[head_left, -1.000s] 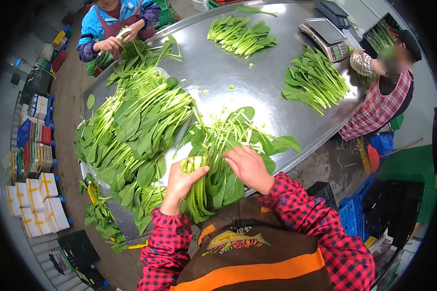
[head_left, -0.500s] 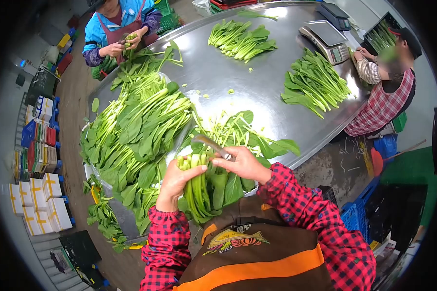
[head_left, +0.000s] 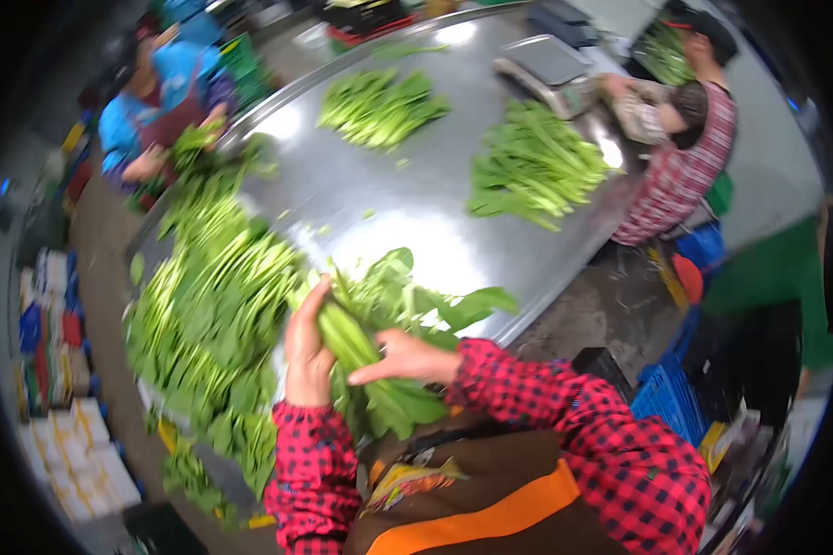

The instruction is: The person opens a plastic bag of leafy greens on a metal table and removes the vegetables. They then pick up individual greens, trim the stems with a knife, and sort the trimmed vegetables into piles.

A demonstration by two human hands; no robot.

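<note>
A bunch of leafy greens (head_left: 347, 338) is held upright at a slant in front of my apron, pale stems up and leaves down. My left hand (head_left: 307, 347) wraps the stem end from the left, fingers straight along it. From the right, my right hand (head_left: 405, 359) closes round the bunch with its thumb across the front; its other fingers are hidden. The knife cannot be made out clearly through the blur. Just beyond my hands lie loose greens (head_left: 416, 296), and a large heap of greens (head_left: 213, 305) spreads to the left.
The metal table (head_left: 416, 194) carries two more piles of greens (head_left: 384, 106) (head_left: 537, 166) and a weighing scale (head_left: 546, 69). One co-worker (head_left: 171, 102) handles greens at the far left; another (head_left: 680, 153) stands at the right. A blue crate (head_left: 666, 398) sits on the floor at right.
The bunch has tilted, its stem end now leaning up and left. My right hand has moved down onto its side, and the knife seen in it before is no longer distinct. The view has shifted right.
</note>
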